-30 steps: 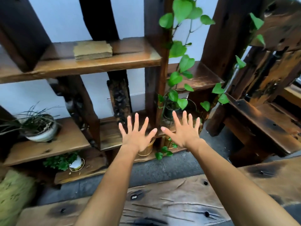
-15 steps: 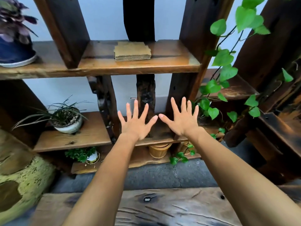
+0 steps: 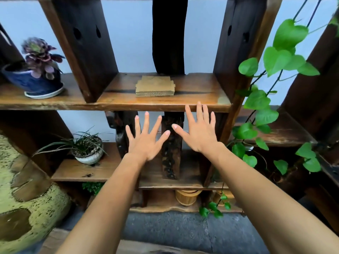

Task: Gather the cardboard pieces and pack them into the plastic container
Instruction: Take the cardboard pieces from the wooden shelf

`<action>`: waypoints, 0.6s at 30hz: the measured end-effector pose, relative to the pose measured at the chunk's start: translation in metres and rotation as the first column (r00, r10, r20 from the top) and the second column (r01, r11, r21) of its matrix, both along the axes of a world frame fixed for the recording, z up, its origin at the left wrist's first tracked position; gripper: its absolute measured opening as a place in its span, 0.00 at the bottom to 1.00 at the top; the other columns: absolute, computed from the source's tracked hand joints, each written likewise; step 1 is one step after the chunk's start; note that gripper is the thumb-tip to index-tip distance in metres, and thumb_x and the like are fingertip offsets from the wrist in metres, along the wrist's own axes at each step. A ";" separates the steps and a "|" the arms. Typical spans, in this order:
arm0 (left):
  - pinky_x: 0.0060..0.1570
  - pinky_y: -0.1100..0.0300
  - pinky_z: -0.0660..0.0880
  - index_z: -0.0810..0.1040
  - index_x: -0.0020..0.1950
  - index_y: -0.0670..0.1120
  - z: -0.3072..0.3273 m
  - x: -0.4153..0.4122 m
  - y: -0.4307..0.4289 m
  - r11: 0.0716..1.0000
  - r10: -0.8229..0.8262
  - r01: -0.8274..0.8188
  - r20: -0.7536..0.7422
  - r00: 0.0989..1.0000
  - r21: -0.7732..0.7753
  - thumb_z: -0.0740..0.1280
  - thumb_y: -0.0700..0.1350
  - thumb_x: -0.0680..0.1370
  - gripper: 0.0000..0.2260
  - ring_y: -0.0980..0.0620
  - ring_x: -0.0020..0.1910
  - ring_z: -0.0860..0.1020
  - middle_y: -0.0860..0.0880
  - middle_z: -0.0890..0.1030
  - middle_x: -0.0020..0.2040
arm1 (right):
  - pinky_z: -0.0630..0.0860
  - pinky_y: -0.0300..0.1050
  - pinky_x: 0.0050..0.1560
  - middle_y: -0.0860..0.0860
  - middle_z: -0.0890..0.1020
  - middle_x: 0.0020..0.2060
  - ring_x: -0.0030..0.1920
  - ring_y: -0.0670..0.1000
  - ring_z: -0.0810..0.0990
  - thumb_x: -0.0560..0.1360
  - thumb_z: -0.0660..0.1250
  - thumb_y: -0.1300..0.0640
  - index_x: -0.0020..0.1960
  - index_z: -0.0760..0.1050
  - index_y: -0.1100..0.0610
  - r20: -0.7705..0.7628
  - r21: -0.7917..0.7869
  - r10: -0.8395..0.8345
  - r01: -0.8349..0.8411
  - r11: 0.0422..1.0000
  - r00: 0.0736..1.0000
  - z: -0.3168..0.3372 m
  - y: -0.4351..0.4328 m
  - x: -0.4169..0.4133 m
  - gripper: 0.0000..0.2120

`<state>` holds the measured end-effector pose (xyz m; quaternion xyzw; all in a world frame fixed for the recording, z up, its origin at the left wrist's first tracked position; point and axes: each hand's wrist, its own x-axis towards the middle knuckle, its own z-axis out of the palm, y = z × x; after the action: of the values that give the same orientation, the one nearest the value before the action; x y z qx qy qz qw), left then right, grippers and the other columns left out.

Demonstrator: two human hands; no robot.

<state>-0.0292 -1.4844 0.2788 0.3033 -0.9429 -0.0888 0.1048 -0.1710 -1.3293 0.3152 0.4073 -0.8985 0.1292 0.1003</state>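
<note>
A small stack of brown cardboard pieces (image 3: 155, 86) lies flat on the upper wooden shelf (image 3: 117, 99), between two dark uprights. My left hand (image 3: 145, 139) is stretched out below the shelf's front edge, fingers spread, holding nothing. My right hand (image 3: 199, 130) is beside it, also spread and empty, with its fingertips level with the shelf's front edge, to the right of and below the stack. Neither hand touches the cardboard. No plastic container is in view.
A blue pot with a purple succulent (image 3: 36, 70) stands at the shelf's left. A grassy plant in a white bowl (image 3: 88, 149) sits on a lower shelf. A leafy green vine (image 3: 264, 99) hangs at the right. A yellow speckled jar (image 3: 23, 198) is at the lower left.
The view has shifted up and closer to the shelf, so the cardboard stack is now central. Both spread hands have risen toward the upper shelf's front edge.
</note>
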 end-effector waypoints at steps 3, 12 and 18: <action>0.75 0.34 0.31 0.34 0.80 0.69 0.019 -0.008 -0.011 0.998 0.052 -0.053 -0.033 0.998 -0.025 0.35 0.77 0.76 0.33 0.43 0.81 0.30 0.52 0.31 0.83 | 0.43 0.67 0.80 0.61 0.44 0.83 0.83 0.62 0.41 0.77 0.42 0.25 0.84 0.43 0.49 0.003 -0.013 0.022 -0.022 1.000 1.000 0.019 -0.008 -0.019 0.43; 0.72 0.36 0.28 0.24 0.71 0.74 0.063 -0.023 -0.072 0.979 0.181 -0.193 -0.157 0.971 -0.065 0.36 0.79 0.74 0.31 0.45 0.79 0.29 0.54 0.30 0.81 | 0.50 0.65 0.80 0.60 0.48 0.83 0.82 0.63 0.48 0.78 0.44 0.25 0.84 0.42 0.50 0.114 0.007 0.017 -0.018 1.000 0.993 0.061 -0.042 -0.053 0.43; 0.77 0.33 0.38 0.32 0.80 0.66 0.089 -0.039 -0.101 0.970 0.243 -0.242 -0.086 0.966 0.029 0.34 0.80 0.72 0.39 0.40 0.84 0.41 0.49 0.45 0.86 | 0.64 0.65 0.73 0.62 0.66 0.77 0.75 0.66 0.64 0.77 0.45 0.24 0.83 0.51 0.53 0.162 -0.007 -0.029 0.030 1.000 0.986 0.069 -0.076 -0.068 0.45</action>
<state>-0.0686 -1.5857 0.3677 0.4131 -0.8923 -0.0972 0.1540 -0.2390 -1.4053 0.3844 0.3816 -0.9091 0.1644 0.0309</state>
